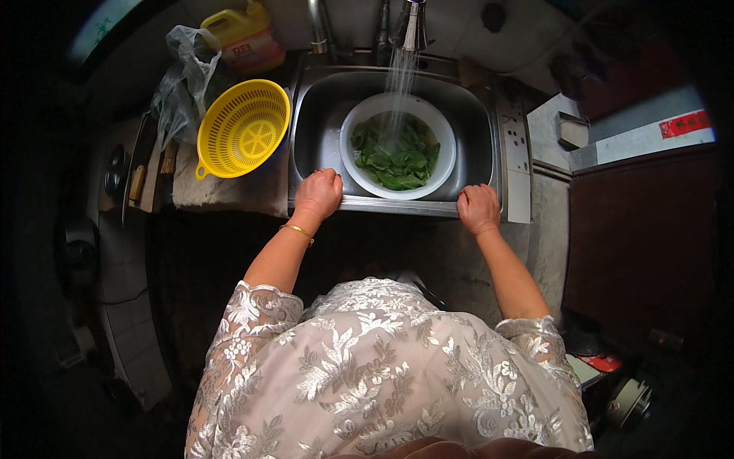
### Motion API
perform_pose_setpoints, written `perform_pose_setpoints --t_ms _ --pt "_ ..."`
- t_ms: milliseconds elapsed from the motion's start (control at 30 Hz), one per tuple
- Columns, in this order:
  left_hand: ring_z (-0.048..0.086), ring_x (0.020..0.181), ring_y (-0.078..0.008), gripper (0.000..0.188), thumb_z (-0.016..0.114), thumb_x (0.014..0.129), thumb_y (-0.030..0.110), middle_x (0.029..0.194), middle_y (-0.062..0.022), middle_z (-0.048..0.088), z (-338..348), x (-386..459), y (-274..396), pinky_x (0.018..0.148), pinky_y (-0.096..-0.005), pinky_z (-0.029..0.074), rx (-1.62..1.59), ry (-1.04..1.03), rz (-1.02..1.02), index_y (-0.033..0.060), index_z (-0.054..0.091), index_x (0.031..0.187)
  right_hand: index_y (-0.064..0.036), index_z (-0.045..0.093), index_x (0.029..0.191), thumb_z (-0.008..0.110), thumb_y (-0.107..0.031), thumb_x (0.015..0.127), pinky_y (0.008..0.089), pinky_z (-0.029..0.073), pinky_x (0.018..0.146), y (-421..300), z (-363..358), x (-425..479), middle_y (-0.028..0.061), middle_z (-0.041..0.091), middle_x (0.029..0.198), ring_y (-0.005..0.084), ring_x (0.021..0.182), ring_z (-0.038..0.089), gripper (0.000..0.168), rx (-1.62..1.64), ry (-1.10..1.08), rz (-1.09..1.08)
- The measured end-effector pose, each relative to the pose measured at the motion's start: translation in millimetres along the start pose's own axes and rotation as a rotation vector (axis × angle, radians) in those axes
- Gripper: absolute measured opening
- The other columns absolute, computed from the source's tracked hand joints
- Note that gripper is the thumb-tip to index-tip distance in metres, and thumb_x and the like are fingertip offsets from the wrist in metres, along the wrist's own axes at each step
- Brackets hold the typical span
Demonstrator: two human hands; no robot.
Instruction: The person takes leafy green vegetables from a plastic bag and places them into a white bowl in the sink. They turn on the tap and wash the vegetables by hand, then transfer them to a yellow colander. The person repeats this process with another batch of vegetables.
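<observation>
My left hand (319, 194) is curled over the front rim of a stainless steel sink (395, 205), left of a white basin. Over the same rim, farther right, my right hand (479, 207) is closed with its knuckles up. Inside the sink stands the round white basin (347, 150), holding green leafy vegetables (401, 163) in water. A chrome faucet (414, 28) at the back sends a spray of water (401, 74) down onto the leaves. Neither hand touches the basin or the leaves.
On the left counter a yellow plastic colander (252, 132) leans at the sink's edge. Behind it are a clear plastic bag (189, 80) and a yellow detergent jug (246, 40). A cleaver (135, 166) lies farther left. A second spout (317, 28) rises behind the sink.
</observation>
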State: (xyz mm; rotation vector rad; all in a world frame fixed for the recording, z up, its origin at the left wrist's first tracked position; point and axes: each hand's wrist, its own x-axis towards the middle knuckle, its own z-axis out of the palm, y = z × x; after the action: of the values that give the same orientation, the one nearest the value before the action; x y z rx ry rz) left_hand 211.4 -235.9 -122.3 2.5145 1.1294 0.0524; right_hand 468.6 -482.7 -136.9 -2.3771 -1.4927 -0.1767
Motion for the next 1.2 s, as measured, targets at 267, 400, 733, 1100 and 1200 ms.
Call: perform_pose_setpoints --t_ms 267,400,733,1100,1200 --pt "0.060 0.085 -0.0363 0.031 0.042 0.087 0.027 0.091 -0.0179 0.062 -6.7 -2.0 5.6 0.077 -0.0456 0.047 -0.010 -0.003 -0.015 0.0035 0.061 0.084 -0.007 0.056 0.068 0.052 -0.018 0.079 0.0408 0.041 0.089 -0.1 1.3 -1.4 0.0099 0.058 0.073 0.0286 0.077 0.056 0.016 -0.004 0.018 0.023" --pt "0.060 0.085 -0.0363 0.031 0.042 0.087 0.027 0.091 -0.0179 0.062 -7.1 -3.0 6.2 0.077 -0.0455 0.047 -0.019 0.003 -0.028 0.0030 0.061 0.083 -0.007 0.056 0.068 0.053 -0.018 0.078 0.0407 0.042 0.089 0.4 1.8 -1.2 0.0100 0.058 0.072 0.0286 0.077 0.056 0.016 -0.008 0.013 0.019" --pt "0.060 0.083 -0.0364 0.030 0.043 0.087 0.026 0.089 -0.0184 0.062 -5.1 -2.3 6.4 0.076 -0.0457 0.048 -0.012 0.030 -0.018 0.0033 0.061 0.081 -0.007 0.057 0.067 0.052 -0.018 0.077 0.0414 0.042 0.088 -0.3 -1.0 -0.1 0.0109 0.058 0.071 0.0298 0.076 0.057 0.016 -0.026 0.010 0.007" --pt "0.061 0.082 -0.0359 0.029 0.044 0.087 0.026 0.087 -0.0179 0.063 -4.2 -1.9 6.0 0.075 -0.0451 0.049 -0.009 0.041 -0.019 0.0040 0.062 0.082 -0.007 0.056 0.067 0.053 -0.017 0.077 0.0411 0.041 0.087 -1.8 -2.7 0.2 0.0102 0.058 0.071 0.0294 0.076 0.056 0.015 -0.025 0.027 -0.003" --pt "0.060 0.082 -0.0359 0.029 0.044 0.086 0.026 0.087 -0.0178 0.063 -4.1 -2.1 6.0 0.074 -0.0451 0.049 -0.006 0.048 -0.018 0.0041 0.061 0.081 -0.007 0.056 0.067 0.053 -0.018 0.077 0.0410 0.041 0.087 -1.5 -2.3 -0.1 0.0102 0.058 0.071 0.0294 0.076 0.056 0.015 -0.027 0.024 -0.003"
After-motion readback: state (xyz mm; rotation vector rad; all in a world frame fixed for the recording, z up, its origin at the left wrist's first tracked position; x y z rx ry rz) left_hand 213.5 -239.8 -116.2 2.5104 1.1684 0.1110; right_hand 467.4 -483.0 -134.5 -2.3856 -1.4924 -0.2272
